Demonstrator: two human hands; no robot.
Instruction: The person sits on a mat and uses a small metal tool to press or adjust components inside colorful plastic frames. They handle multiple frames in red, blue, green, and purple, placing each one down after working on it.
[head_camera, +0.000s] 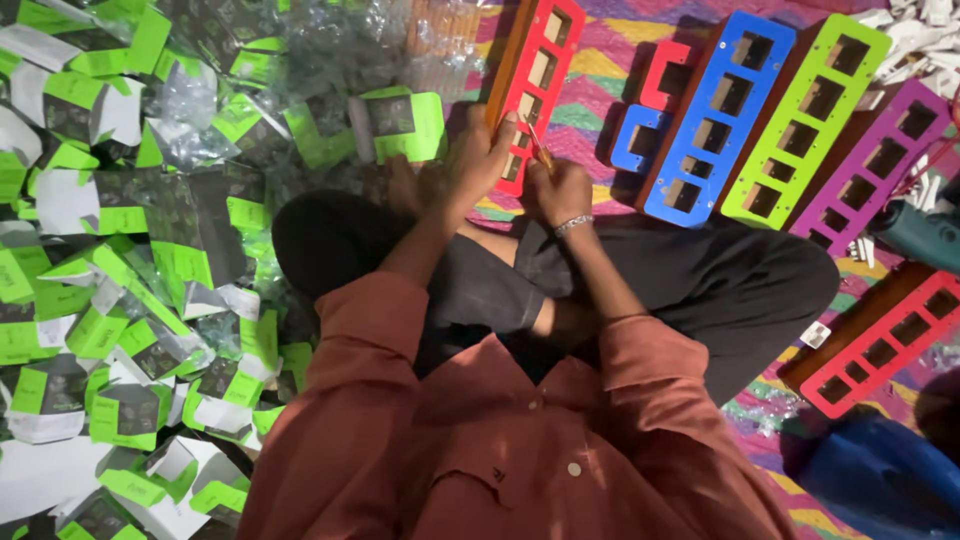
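Note:
I sit cross-legged on a patterned mat. My left hand (482, 152) grips the near end of a long red panel (541, 62) with several rectangular cut-outs, which leans away from me. My right hand (560, 190), with a metal bracelet on the wrist, holds a thin orange-handled tool (537, 146) whose tip touches the panel's lower end beside my left fingers. Both hands meet just above my knees.
A large heap of green, white and grey cardboard boxes (120, 280) and plastic wrap fills the left. Blue (722, 112), green (806, 110), purple (872, 165) and another red panel (880, 340) lie to the right, with small red and blue pieces (650, 105), a teal tool (920, 235) and a blue bag (880, 470).

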